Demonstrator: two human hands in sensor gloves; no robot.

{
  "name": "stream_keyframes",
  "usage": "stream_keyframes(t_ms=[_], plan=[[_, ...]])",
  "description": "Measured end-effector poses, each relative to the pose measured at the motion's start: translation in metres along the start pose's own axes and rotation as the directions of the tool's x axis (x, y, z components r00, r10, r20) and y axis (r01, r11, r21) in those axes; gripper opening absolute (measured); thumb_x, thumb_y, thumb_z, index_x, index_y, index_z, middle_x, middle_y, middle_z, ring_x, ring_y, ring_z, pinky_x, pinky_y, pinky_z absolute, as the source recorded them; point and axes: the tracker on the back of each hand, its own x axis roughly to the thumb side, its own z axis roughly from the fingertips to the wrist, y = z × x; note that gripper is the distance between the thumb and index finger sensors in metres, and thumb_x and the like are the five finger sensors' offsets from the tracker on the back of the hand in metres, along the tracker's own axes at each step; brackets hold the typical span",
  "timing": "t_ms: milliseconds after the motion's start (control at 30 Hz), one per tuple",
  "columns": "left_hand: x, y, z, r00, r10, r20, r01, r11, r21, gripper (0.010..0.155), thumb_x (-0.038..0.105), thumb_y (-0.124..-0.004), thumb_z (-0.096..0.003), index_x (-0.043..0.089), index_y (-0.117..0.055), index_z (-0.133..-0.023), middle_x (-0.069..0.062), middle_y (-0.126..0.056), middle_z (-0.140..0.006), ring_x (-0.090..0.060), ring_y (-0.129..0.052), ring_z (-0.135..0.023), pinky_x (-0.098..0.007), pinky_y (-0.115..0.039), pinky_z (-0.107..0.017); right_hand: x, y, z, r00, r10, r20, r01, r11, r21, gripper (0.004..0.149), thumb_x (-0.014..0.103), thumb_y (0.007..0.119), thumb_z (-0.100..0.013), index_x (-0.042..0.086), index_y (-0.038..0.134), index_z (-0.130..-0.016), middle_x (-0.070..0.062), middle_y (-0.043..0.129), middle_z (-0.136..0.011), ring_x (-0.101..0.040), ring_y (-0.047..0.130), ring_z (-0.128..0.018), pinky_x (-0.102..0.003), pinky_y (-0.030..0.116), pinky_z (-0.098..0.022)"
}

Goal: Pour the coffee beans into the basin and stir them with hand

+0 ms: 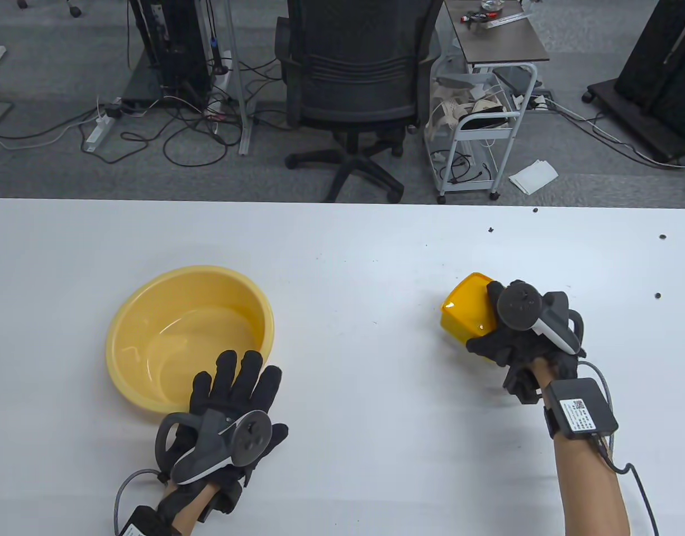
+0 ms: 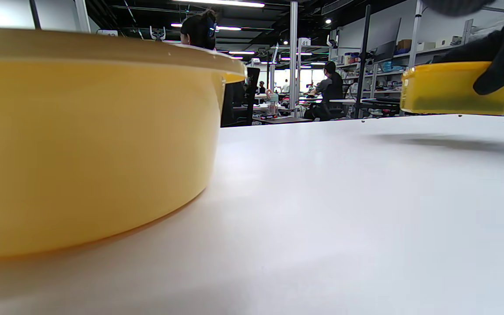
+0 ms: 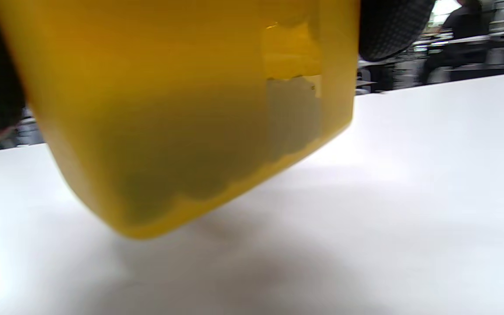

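Observation:
A pale yellow basin stands on the left of the white table and looks empty; its outer wall fills the left of the left wrist view. My left hand lies flat with straight fingers against the basin's near right rim. My right hand grips a translucent yellow box from above and holds it clear of the table. Dark contents show through the box's wall. The same box shows at the right in the left wrist view.
A few loose dark beans lie scattered near the table's far right edge. Beyond the table's far edge stand an office chair and a small cart. Bare white table lies between the basin and the box.

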Motion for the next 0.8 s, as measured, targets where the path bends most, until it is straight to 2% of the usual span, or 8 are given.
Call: stream_keyframes(t_ms=[167,367,567,667,700,733,800], plan=[[0.004,0.000,0.000,0.999,0.010,0.032,-0.010,1.000,-0.007,0.088,0.070,-0.059,-0.0399,0.033,-0.023,-0.112,-0.005,-0.021,-0.125,-0.043,-0.023,-0.116,-0.074,-0.041,-0.075,0.062,0.009,0.029,0.977,-0.030,0.212,0.027,0.999,0.018,0.111,0.072,0.086,-0.019,0.016,0.040,-0.103,-0.031,0.034,-0.104,-0.058,0.055,-0.092,-0.063,0.067,-0.066],[0.007,-0.004,-0.002,0.996,0.047,0.080,-0.044,0.998,-0.038,0.089,0.070,-0.059,-0.0398,0.031,-0.023,-0.112,0.001,-0.022,-0.125,-0.038,-0.021,-0.116,-0.073,-0.040,-0.076,0.129,0.035,0.070,0.909,-0.023,0.415,0.006,0.999,0.040,0.111,0.072,0.086,-0.019,0.016,0.040,-0.103,-0.030,0.035,-0.105,-0.058,0.056,-0.093,-0.063,0.068,-0.066],[0.012,-0.010,-0.006,0.986,0.090,0.141,-0.081,0.994,-0.069,0.093,0.071,-0.061,-0.0387,0.029,-0.020,-0.111,-0.004,-0.020,-0.124,-0.038,-0.021,-0.116,-0.071,-0.040,-0.076,0.162,0.063,0.098,0.879,-0.043,0.475,0.009,0.997,0.075,0.111,0.072,0.086,-0.019,0.016,0.040,-0.103,-0.030,0.036,-0.105,-0.058,0.056,-0.093,-0.063,0.068,-0.066],[0.015,-0.016,-0.008,0.966,0.152,0.207,-0.128,0.983,-0.128,0.102,0.072,-0.067,-0.0368,0.026,-0.014,-0.111,-0.008,-0.015,-0.123,-0.038,-0.015,-0.115,-0.073,-0.029,-0.075,0.168,0.077,0.105,0.876,-0.019,0.483,-0.026,0.996,0.085,0.111,0.072,0.086,-0.019,0.016,0.040,-0.103,-0.030,0.036,-0.104,-0.058,0.056,-0.093,-0.063,0.067,-0.065],[0.015,-0.016,-0.008,0.963,0.162,0.216,-0.139,0.984,-0.115,0.103,0.070,-0.071,-0.0365,0.026,-0.014,-0.110,-0.008,-0.014,-0.123,-0.038,-0.009,-0.113,-0.073,-0.028,-0.075,0.169,0.080,0.107,0.875,-0.011,0.484,-0.034,0.996,0.086,0.111,0.073,0.086,-0.019,0.016,0.040,-0.103,-0.030,0.036,-0.104,-0.058,0.056,-0.093,-0.063,0.067,-0.066],[0.017,-0.013,-0.007,0.964,0.140,0.226,-0.129,0.990,-0.061,0.104,0.069,-0.072,-0.0356,0.026,-0.015,-0.110,-0.008,-0.014,-0.123,-0.038,-0.008,-0.113,-0.070,-0.029,-0.077,0.171,0.084,0.108,0.873,-0.001,0.487,-0.048,0.995,0.088,0.111,0.072,0.086,-0.019,0.016,0.039,-0.103,-0.030,0.036,-0.104,-0.058,0.056,-0.093,-0.063,0.067,-0.066],[0.020,-0.009,-0.004,0.961,0.098,0.258,-0.099,0.995,-0.008,0.104,0.070,-0.071,-0.0354,0.026,-0.014,-0.110,-0.008,-0.013,-0.123,-0.038,-0.008,-0.113,-0.069,-0.028,-0.077,0.172,0.090,0.110,0.872,0.004,0.490,-0.059,0.994,0.096,0.111,0.072,0.085,-0.019,0.016,0.039,-0.103,-0.029,0.035,-0.104,-0.058,0.055,-0.093,-0.063,0.066,-0.066]])
